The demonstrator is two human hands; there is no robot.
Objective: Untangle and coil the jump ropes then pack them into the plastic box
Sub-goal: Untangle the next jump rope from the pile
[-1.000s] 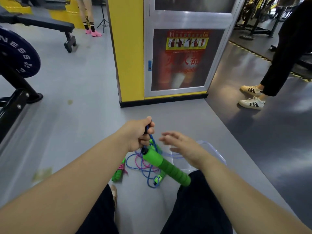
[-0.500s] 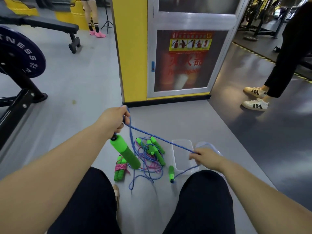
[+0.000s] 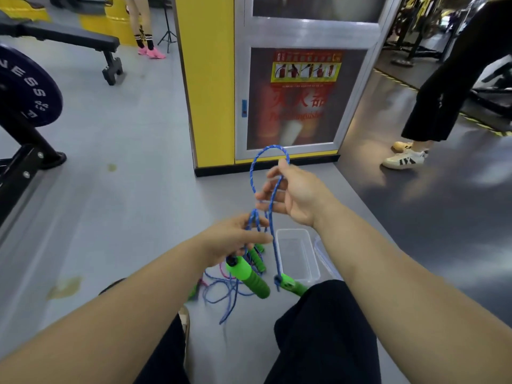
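Note:
My left hand (image 3: 235,239) grips folded loops of a blue jump rope (image 3: 253,173), and one green foam handle (image 3: 249,277) hangs below it. My right hand (image 3: 296,195) is raised higher and pinches the same blue rope, which arcs in a loop above the fingers. The rope's second green handle (image 3: 291,284) dangles by my right knee. On the floor under my hands lies a tangle of blue and pink ropes (image 3: 221,286) with more green handles. A clear plastic box (image 3: 310,270) stands just right of the pile, with nothing in it.
A clear lid (image 3: 321,250) lies against the box's right side. A yellow pillar and fire-extinguisher cabinet (image 3: 291,98) stand ahead. A person in black trousers (image 3: 432,106) stands at right. A weight plate (image 3: 25,87) and bench (image 3: 83,45) are at left.
My left hand came back toward the middle with the handle. My right hand rose from near the box, bringing the rope up into a loop instead of a taut line.

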